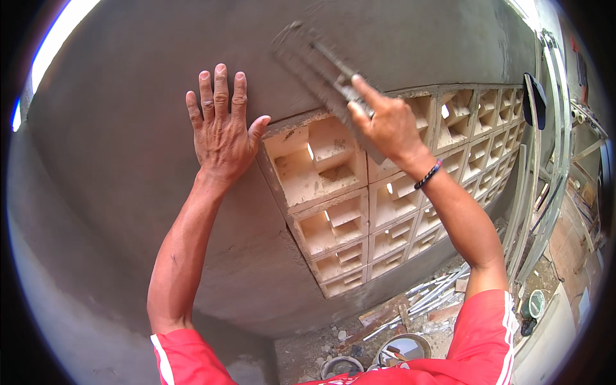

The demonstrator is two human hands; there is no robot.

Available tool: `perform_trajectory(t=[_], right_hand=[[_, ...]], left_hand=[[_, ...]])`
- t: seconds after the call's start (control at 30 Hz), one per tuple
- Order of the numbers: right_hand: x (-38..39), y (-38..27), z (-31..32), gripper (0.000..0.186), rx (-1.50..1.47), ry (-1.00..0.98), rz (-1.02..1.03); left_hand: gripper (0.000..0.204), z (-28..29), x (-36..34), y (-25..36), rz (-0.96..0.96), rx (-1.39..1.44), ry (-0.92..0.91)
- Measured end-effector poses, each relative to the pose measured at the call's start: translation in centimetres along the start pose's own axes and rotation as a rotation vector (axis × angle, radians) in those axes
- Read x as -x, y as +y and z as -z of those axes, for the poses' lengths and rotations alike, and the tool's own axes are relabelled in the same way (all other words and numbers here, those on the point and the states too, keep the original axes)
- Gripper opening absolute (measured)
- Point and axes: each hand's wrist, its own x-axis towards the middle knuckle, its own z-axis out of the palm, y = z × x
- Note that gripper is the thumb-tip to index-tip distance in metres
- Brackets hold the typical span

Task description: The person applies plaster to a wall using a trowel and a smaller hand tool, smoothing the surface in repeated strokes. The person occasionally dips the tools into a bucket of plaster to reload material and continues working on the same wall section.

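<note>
My left hand [222, 140] lies flat against the grey plastered wall [122, 147], fingers spread, its thumb beside the upper left corner of a panel of pale ventilation blocks [368, 212]. In my right hand [393, 127] is a plastering trowel [321, 93], gripped by its handle with the index finger stretched along it. The long, mortar-smeared blade is tilted across the panel's top edge, its far end over the wall above. The blade is somewhat blurred, and I cannot tell whether all of it touches the surface.
Long poles [557, 147] lean at the right, near a dark cap-like item [534, 101]. Below are a wide basin [410, 345] holding tools, a smaller bucket [340, 367], thin white strips [428, 300], rubble and a green bucket [534, 304].
</note>
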Motion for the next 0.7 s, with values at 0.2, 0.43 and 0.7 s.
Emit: perform_trajectory(t=[0.2,0.43,0.7], right_hand=[[-0.1,4.7,3.1,0.055,0.119,-0.003,0.072],[-0.4,3.1,1.9,0.044,0.069,-0.057,0.196],[0.3,1.7,0.3,0.053,0.087,-0.089,0.199]], left_hand=[[0.086,-0.7,0.5,-0.7,0.049,0.069,0.105],[0.092,-0.3,0.6,-1.0,0.029,0.119,0.095],[0.090,-0.3,0.8,-1.2,0.024,0.040,0.077]])
